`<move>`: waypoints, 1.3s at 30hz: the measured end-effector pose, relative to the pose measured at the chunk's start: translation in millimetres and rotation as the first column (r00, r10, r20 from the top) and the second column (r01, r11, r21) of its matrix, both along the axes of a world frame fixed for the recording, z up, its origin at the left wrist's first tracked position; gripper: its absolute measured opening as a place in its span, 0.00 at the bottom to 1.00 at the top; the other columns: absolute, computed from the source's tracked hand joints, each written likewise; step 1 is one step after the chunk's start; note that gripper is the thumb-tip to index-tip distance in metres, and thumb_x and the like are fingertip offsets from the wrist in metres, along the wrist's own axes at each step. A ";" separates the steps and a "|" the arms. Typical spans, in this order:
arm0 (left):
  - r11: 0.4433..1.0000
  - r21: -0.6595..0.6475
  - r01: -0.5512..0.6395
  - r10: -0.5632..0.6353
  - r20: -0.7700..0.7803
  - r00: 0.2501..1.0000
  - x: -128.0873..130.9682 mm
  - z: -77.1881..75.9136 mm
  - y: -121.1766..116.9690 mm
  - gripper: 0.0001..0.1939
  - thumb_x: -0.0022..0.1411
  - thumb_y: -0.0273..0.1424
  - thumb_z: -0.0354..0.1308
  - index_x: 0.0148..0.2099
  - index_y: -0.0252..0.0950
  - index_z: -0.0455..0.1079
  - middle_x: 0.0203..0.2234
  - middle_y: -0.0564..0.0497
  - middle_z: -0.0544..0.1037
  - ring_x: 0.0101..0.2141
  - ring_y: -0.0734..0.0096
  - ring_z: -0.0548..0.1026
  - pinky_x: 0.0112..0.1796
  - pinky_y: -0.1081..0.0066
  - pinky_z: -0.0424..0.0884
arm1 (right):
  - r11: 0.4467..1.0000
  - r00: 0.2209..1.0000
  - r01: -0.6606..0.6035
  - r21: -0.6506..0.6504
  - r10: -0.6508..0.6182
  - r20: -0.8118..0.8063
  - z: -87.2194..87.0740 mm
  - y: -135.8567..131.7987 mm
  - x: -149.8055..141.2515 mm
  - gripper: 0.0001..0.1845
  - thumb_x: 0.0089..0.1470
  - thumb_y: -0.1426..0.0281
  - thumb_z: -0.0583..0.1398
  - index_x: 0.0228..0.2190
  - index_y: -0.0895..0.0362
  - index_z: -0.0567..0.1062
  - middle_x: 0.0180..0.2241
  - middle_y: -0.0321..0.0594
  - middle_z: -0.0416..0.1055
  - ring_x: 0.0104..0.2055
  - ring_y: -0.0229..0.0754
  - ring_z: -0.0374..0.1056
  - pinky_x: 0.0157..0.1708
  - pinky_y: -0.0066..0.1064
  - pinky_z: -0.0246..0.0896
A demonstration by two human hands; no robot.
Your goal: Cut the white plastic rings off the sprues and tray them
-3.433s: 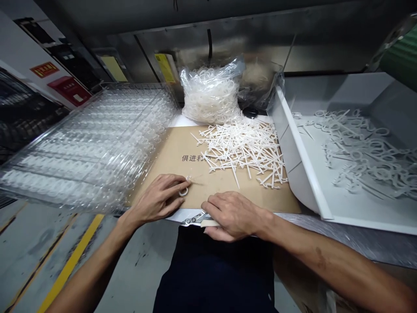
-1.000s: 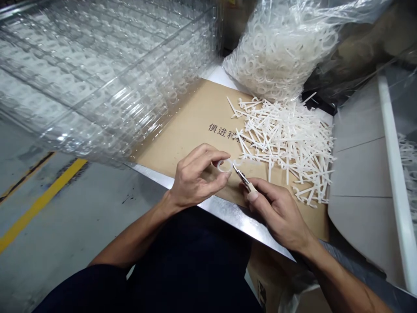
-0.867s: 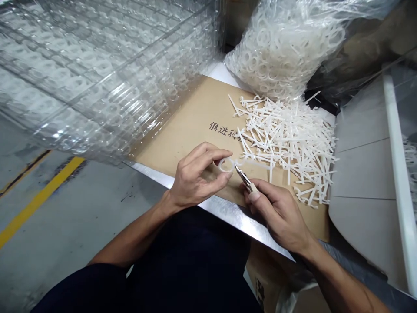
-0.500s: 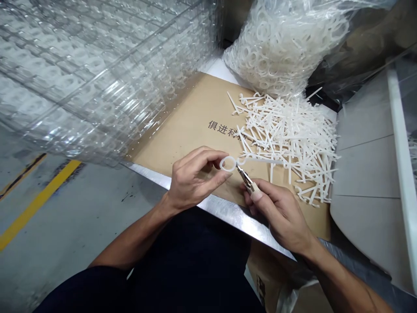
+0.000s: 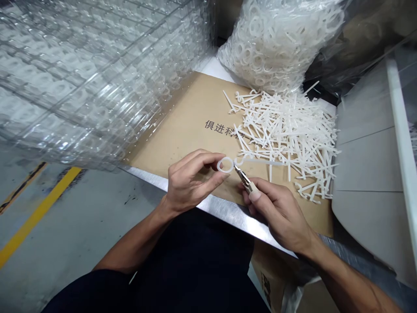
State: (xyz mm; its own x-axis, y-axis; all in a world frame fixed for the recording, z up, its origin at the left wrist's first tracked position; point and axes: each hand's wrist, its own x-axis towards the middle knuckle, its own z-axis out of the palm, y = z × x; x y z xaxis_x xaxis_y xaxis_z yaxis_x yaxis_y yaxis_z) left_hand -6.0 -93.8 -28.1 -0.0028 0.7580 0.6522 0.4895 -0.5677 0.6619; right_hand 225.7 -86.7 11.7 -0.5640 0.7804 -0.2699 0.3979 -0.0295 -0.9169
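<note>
My left hand [image 5: 189,182] pinches a small white plastic ring part [image 5: 226,164] between thumb and forefinger, just above the brown cardboard sheet [image 5: 189,130]. My right hand [image 5: 280,215] is closed round the handle of small metal cutters [image 5: 243,177]. Their tip touches the ring's right side, where a thin white stem runs off to the right. A loose pile of white plastic stems [image 5: 286,126] lies on the cardboard just beyond both hands.
A stack of clear plastic trays [image 5: 87,69] fills the left. A clear bag of white ring parts [image 5: 276,39] stands behind the pile. A white bin wall [image 5: 368,165] rises at right. The metal table edge [image 5: 224,211] runs under my wrists, floor with a yellow line [image 5: 35,215] below.
Since 3.4 s ago my hands lifted the ring part and the cutters off the cardboard and brought them together. Over the last second they have barely shifted; the camera drifted slightly.
</note>
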 end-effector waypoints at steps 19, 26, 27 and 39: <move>1.000 -0.021 -0.011 0.013 0.055 0.998 0.2 -2.7 2.0 0.13 0.61 0.30 0.73 0.47 0.34 0.79 0.32 0.49 0.82 0.31 0.73 0.79 0.32 0.74 0.75 | 0.982 0.989 0.144 -0.119 -0.147 -0.017 -7.2 6.5 -2.1 0.24 0.72 0.51 0.52 0.36 0.57 0.75 0.26 0.33 0.65 0.25 0.35 0.60 0.25 0.30 0.56; 0.999 0.034 -0.016 0.013 0.079 0.997 0.9 -4.8 2.0 0.15 0.60 0.30 0.74 0.48 0.34 0.79 0.31 0.50 0.81 0.31 0.73 0.78 0.33 0.73 0.75 | 0.989 0.994 0.104 -0.104 -0.108 -0.031 -6.3 6.7 -3.9 0.23 0.72 0.52 0.53 0.35 0.56 0.73 0.28 0.34 0.67 0.27 0.35 0.61 0.27 0.31 0.56; 0.999 0.042 -0.020 0.017 0.074 0.997 0.9 -4.9 1.8 0.15 0.59 0.30 0.74 0.48 0.35 0.79 0.31 0.51 0.81 0.31 0.73 0.78 0.33 0.73 0.75 | 0.991 0.995 0.098 -0.095 -0.101 -0.023 -6.6 6.6 -3.7 0.23 0.72 0.52 0.53 0.33 0.56 0.72 0.28 0.34 0.67 0.27 0.35 0.61 0.27 0.31 0.56; 0.999 0.037 -0.001 -0.002 0.072 0.997 0.1 -4.4 1.6 0.15 0.61 0.34 0.73 0.48 0.35 0.79 0.30 0.50 0.81 0.31 0.73 0.78 0.33 0.73 0.74 | 0.995 0.998 0.063 -0.075 -0.064 -0.015 -6.1 5.9 -2.1 0.24 0.72 0.53 0.52 0.29 0.55 0.65 0.29 0.34 0.68 0.27 0.35 0.61 0.27 0.32 0.56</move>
